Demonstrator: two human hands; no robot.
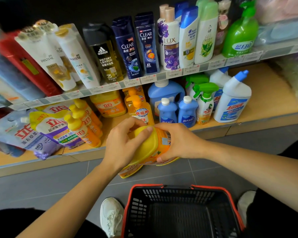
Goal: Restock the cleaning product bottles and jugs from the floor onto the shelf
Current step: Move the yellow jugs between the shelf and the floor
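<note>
While gripped, jug tilted shelfward.

Gaps and blockers on the lower shelf

Bare board lies open at the shelf's right end, beyond the white toilet-cleaner bottle, and in a narrow strip along the front edge between the yellow bottles and the pump bottle. Refill pouches crowd the left front edge; blue bottles fill the middle.
</note>
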